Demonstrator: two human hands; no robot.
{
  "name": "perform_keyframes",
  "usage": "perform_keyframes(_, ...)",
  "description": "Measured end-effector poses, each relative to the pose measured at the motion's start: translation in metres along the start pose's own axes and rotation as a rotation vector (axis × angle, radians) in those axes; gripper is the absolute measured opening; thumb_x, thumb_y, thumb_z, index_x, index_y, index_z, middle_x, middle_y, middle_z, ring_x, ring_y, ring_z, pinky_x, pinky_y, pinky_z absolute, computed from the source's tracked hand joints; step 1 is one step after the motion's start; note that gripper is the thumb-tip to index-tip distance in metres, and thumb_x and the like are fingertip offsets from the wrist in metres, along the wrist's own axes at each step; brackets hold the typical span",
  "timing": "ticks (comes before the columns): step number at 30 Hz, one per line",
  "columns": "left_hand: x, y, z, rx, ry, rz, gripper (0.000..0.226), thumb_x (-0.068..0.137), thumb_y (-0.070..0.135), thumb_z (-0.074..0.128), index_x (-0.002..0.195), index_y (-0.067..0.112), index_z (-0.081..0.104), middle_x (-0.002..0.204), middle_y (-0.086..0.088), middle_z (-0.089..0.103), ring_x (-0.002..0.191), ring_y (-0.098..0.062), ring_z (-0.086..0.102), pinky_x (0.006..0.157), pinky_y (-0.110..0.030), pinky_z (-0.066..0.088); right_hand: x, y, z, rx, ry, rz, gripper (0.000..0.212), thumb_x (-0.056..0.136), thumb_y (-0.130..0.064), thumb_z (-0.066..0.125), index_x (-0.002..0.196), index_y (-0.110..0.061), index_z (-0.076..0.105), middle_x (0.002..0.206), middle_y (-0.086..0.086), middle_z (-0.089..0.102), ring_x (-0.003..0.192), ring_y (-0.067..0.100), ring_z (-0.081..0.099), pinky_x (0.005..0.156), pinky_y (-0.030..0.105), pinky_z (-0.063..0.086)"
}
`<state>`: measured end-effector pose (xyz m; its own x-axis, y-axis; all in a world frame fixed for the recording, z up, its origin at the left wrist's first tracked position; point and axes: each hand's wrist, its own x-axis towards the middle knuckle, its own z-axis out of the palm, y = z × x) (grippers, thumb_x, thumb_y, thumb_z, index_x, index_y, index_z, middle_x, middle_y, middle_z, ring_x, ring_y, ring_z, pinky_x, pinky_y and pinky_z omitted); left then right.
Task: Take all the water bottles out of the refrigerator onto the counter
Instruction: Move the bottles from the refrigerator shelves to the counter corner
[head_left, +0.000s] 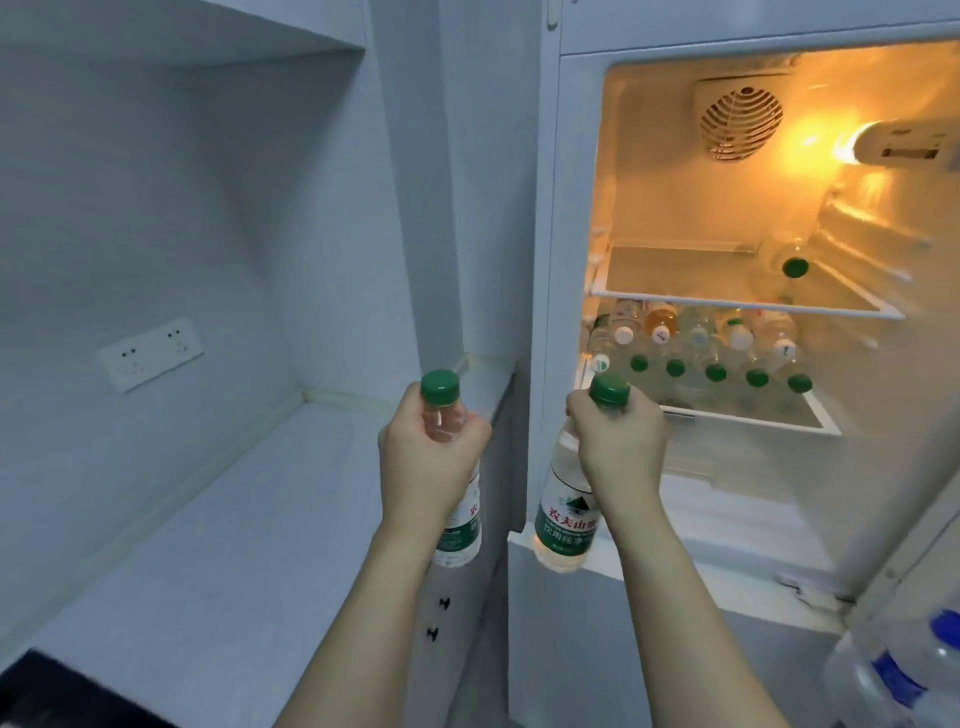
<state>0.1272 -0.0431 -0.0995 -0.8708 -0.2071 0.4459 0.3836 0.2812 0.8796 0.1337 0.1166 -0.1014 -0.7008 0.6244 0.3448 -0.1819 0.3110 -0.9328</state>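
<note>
In the frame centre, the left hand (431, 457) grips one water bottle (460, 535); the right hand (621, 447) grips another bottle (566, 519) before the open refrigerator (727, 208).

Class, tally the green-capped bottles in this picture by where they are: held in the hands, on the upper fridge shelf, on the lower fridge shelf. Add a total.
Held: 2, the left-hand bottle and the right-hand bottle
Upper shelf: 1, the lying bottle
Lower shelf: 5, the front-row bottles
Total: 8
The white-capped bottles behind are too blurred to count.

A home kitchen: open lit refrigerator (727, 208) beside white counter (234, 519), wall socket (150, 353) above.
</note>
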Motion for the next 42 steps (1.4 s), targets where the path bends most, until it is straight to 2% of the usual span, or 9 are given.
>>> perform_keyframes(4, -0.025, -0.001, -0.025, 0.048, 0.049, -0.036, 0.013, 0.074, 0.02, 0.069, 0.077, 0.023, 0.057, 0.069, 0.011, 0.064, 0.065, -0.007, 0.06, 0.063, -0.018, 0.046, -0.024, 0.0, 0.006, 0.037, -0.117, 0.023, 0.022, 0.072, -0.021, 0.065, 0.062, -0.008, 0.05, 0.054, -0.002, 0.042, 0.052, 0.013, 0.036, 0.053, 0.026, 0.031)
perform_keyframes(7, -0.052, -0.011, -0.05, 0.094, 0.125, -0.08, 0.012, 0.075, 0.017, 0.068, 0.079, 0.022, 0.058, 0.072, 0.01, 0.064, 0.068, -0.008, 0.061, 0.065, -0.019, 0.047, -0.052, 0.004, 0.009, 0.07, -0.215, 0.005, 0.027, 0.075, -0.012, 0.064, 0.061, 0.0, 0.044, 0.055, 0.0, 0.036, 0.052, 0.01, 0.03, 0.05, 0.027, 0.028)
perform_keyframes(10, -0.08, -0.021, -0.069, 0.11, 0.236, -0.122, 0.01, 0.073, 0.02, 0.065, 0.078, 0.021, 0.057, 0.069, 0.014, 0.061, 0.065, -0.005, 0.057, 0.063, -0.015, 0.045, -0.077, 0.013, 0.015, 0.088, -0.302, 0.014, 0.027, 0.075, -0.012, 0.063, 0.063, 0.002, 0.043, 0.056, 0.001, 0.036, 0.051, 0.007, 0.028, 0.045, 0.02, 0.023)
perform_keyframes(17, -0.144, -0.024, -0.134, 0.208, 0.403, -0.22, 0.011, 0.084, 0.014, 0.068, 0.081, 0.019, 0.058, 0.071, 0.016, 0.061, 0.066, 0.0, 0.056, 0.064, -0.01, 0.043, -0.153, 0.009, 0.041, 0.093, -0.54, 0.098, 0.026, 0.073, -0.02, 0.064, 0.065, -0.002, 0.046, 0.058, 0.001, 0.04, 0.057, 0.015, 0.033, 0.055, 0.029, 0.03)
perform_keyframes(21, -0.171, -0.012, -0.183, 0.242, 0.497, -0.228, 0.012, 0.085, 0.017, 0.067, 0.081, 0.021, 0.057, 0.072, 0.015, 0.06, 0.068, -0.002, 0.055, 0.065, -0.013, 0.044, -0.197, -0.015, 0.055, 0.113, -0.689, 0.052, 0.027, 0.073, -0.023, 0.065, 0.071, 0.001, 0.052, 0.061, 0.003, 0.045, 0.059, 0.016, 0.038, 0.056, 0.029, 0.034)
perform_keyframes(27, -0.221, 0.016, -0.266, 0.264, 0.618, -0.196, 0.007, 0.089, 0.02, 0.067, 0.086, 0.019, 0.061, 0.082, 0.004, 0.065, 0.078, -0.009, 0.061, 0.071, -0.016, 0.047, -0.277, -0.067, 0.066, 0.202, -0.853, -0.036, 0.026, 0.07, -0.023, 0.062, 0.066, -0.001, 0.05, 0.058, 0.009, 0.048, 0.057, 0.016, 0.039, 0.054, 0.029, 0.034)
perform_keyframes(33, -0.295, 0.045, -0.362, 0.283, 0.754, -0.201, 0.009, 0.089, 0.02, 0.068, 0.085, 0.026, 0.062, 0.08, 0.011, 0.066, 0.077, -0.004, 0.062, 0.071, -0.014, 0.048, -0.385, -0.128, 0.062, 0.275, -0.989, -0.104, 0.022, 0.073, -0.019, 0.063, 0.063, -0.004, 0.049, 0.053, -0.002, 0.042, 0.055, 0.014, 0.036, 0.054, 0.029, 0.034)
perform_keyframes(37, -0.352, 0.074, -0.435, 0.326, 0.874, -0.185, 0.006, 0.089, 0.022, 0.067, 0.086, 0.022, 0.062, 0.081, 0.007, 0.065, 0.077, -0.005, 0.061, 0.068, -0.011, 0.046, -0.472, -0.174, 0.055, 0.329, -1.106, -0.144, 0.026, 0.072, -0.019, 0.062, 0.054, -0.013, 0.046, 0.048, -0.007, 0.042, 0.05, 0.011, 0.036, 0.051, 0.027, 0.033)
perform_keyframes(42, -0.421, 0.107, -0.525, 0.404, 0.984, -0.161, 0.007, 0.088, 0.023, 0.069, 0.086, 0.025, 0.062, 0.079, 0.008, 0.068, 0.078, -0.01, 0.064, 0.074, -0.026, 0.051, -0.579, -0.222, 0.043, 0.407, -1.232, -0.161, 0.023, 0.076, -0.017, 0.065, 0.06, -0.009, 0.05, 0.053, -0.003, 0.046, 0.052, 0.011, 0.038, 0.054, 0.029, 0.037)
